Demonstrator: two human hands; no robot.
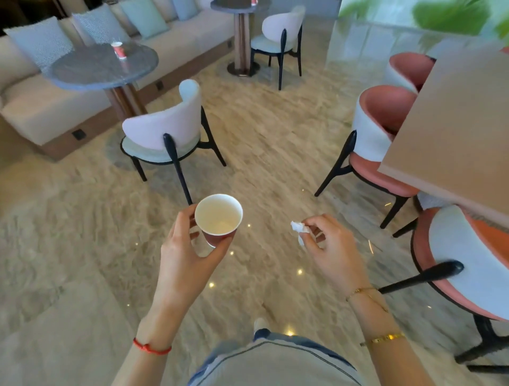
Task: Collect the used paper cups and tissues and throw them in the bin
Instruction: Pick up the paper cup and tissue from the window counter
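Note:
My left hand grips a red paper cup with a white inside, held upright over the floor; it looks empty. My right hand pinches a small crumpled white tissue between thumb and fingers. Another red paper cup stands on the round grey table at the far left. A further red cup shows at the top edge on the far table. No bin is in view.
A white chair stands ahead on the left by the round table, with a beige sofa behind. Pink chairs and a tan table line the right side. Glossy marble floor runs between them.

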